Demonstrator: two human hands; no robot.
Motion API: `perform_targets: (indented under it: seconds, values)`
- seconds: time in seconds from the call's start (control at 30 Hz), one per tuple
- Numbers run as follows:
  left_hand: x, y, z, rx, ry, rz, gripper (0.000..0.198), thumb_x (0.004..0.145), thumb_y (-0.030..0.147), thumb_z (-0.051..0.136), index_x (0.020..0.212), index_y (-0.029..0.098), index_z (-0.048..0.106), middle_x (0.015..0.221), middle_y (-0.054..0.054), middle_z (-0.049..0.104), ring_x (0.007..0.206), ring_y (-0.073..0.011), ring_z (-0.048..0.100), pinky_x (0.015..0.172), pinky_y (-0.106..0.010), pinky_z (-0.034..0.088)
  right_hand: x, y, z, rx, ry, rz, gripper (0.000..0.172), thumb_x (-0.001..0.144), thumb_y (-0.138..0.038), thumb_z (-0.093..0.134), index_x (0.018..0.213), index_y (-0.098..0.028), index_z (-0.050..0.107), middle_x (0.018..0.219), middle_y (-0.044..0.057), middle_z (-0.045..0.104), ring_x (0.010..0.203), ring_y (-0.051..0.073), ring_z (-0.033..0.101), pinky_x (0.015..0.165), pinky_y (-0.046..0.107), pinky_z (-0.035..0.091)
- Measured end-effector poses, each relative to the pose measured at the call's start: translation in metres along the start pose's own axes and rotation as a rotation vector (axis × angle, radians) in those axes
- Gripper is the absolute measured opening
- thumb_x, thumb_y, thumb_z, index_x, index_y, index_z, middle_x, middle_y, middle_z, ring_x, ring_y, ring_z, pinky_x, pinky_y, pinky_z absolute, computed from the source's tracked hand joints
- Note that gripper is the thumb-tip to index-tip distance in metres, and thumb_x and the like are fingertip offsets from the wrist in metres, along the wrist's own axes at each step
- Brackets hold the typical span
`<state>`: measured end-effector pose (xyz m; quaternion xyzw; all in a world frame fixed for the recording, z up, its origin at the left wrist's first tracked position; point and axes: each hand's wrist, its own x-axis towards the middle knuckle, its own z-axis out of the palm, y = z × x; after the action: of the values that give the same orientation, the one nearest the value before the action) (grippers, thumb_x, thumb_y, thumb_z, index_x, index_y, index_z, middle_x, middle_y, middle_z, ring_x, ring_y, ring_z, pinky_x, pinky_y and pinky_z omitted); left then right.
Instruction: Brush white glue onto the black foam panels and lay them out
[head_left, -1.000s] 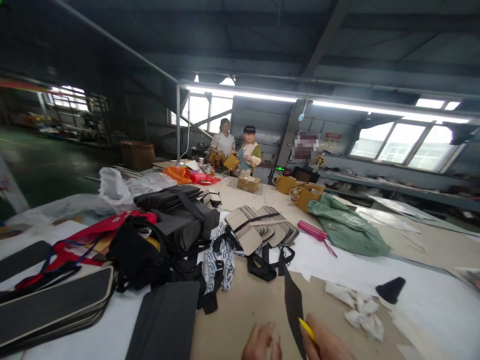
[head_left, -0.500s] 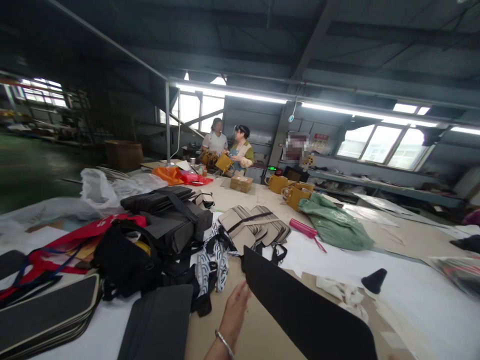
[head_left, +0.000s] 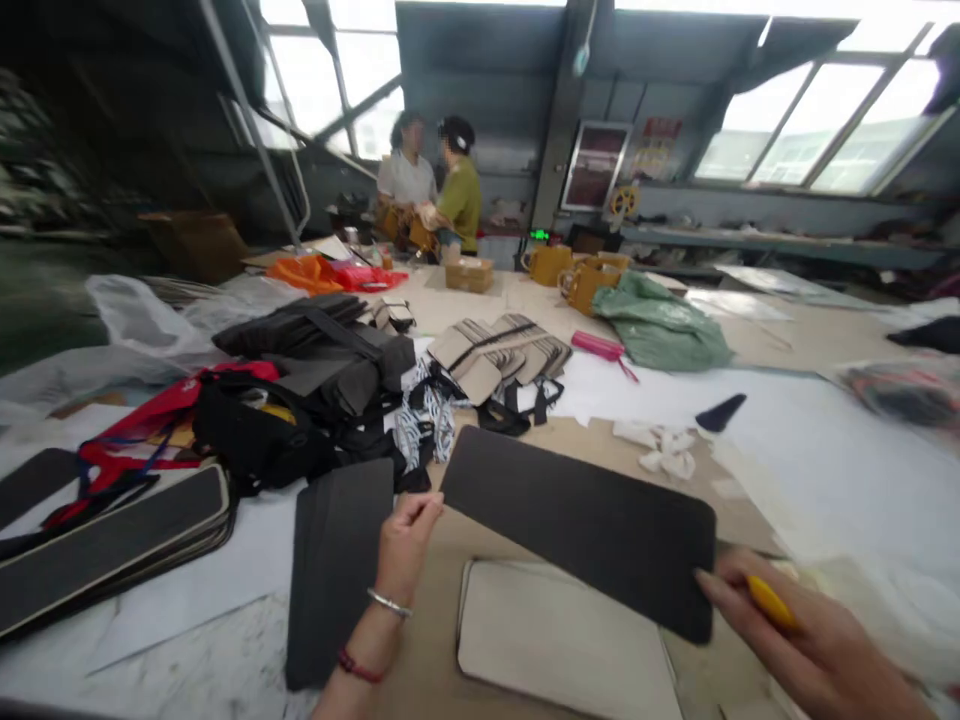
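A dark rectangular panel with rounded corners [head_left: 585, 520] is held up between my two hands, tilted above the table. My left hand [head_left: 411, 525] pinches its left edge between thumb and fingers. At the opposite end, my right hand [head_left: 772, 610] grips the right edge, and a yellow-handled tool [head_left: 771, 602] is tucked in the same hand; its kind is hidden. Beneath the panel lies a beige panel with a dark edge [head_left: 555, 635]. Left of my left hand rests a stack of dark panels [head_left: 341, 570].
Dark panels with pale edges [head_left: 112, 540] are piled at the left. Bundled beige pieces [head_left: 499, 350], a black bag [head_left: 259, 430], a pink pouch [head_left: 598, 346] and a green cloth [head_left: 660, 320] lie farther back. Two people [head_left: 431, 185] stand beyond the table with mustard-coloured bags.
The view has tipped down. The dark panel has swung to a flatter angle, my left hand now pinches its edge, and my right hand with the yellow-handled tool has come into view.
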<state>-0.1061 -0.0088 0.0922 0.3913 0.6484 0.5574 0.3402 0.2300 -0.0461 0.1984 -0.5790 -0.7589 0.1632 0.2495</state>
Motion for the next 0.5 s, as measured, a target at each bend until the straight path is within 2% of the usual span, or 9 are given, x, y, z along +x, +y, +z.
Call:
perform_targets:
  seconds: [0.13, 0.3, 0.4, 0.5]
  values:
    - [-0.038, -0.028, -0.009, 0.32, -0.024, 0.121, 0.032, 0.071, 0.048, 0.051, 0.06, 0.019, 0.059, 0.065, 0.0, 0.055, 0.066, -0.0146, 0.052, 0.065, -0.025, 0.042, -0.02, 0.034, 0.037, -0.038, -0.131, 0.14, 0.033, 0.082, -0.048, 0.038, 0.061, -0.023, 0.042, 0.052, -0.002, 0.046, 0.048, 0.012, 0.045, 0.049, 0.024, 0.038]
    - [-0.098, -0.082, -0.008, 0.454, -0.126, 0.054, 0.039, 0.076, 0.05, 0.043, 0.055, 0.02, 0.055, 0.06, -0.001, 0.053, 0.06, -0.0156, 0.053, 0.061, -0.026, 0.043, -0.064, 0.09, 0.092, -0.047, -0.288, 0.26, 0.027, 0.084, -0.04, 0.032, 0.077, -0.021, 0.05, 0.072, 0.007, 0.061, 0.069, 0.02, 0.058, 0.062, 0.03, 0.042]
    - [-0.115, -0.102, -0.004, 0.502, -0.168, 0.035, 0.041, 0.077, 0.051, 0.041, 0.053, 0.02, 0.053, 0.06, -0.001, 0.053, 0.061, -0.0164, 0.053, 0.06, -0.027, 0.043, -0.081, 0.112, 0.112, -0.104, -0.361, 0.285, 0.028, 0.085, -0.038, 0.029, 0.078, -0.021, 0.05, 0.075, 0.008, 0.062, 0.072, 0.022, 0.059, 0.064, 0.032, 0.042]
    - [-0.119, -0.11, -0.002, 0.547, -0.199, 0.039, 0.039, 0.077, 0.049, 0.041, 0.055, 0.02, 0.054, 0.062, -0.002, 0.054, 0.062, -0.0169, 0.053, 0.061, -0.028, 0.044, -0.086, 0.123, 0.121, -0.135, -0.411, 0.297, 0.028, 0.086, -0.035, 0.027, 0.079, -0.02, 0.049, 0.078, 0.008, 0.062, 0.073, 0.022, 0.059, 0.065, 0.032, 0.041]
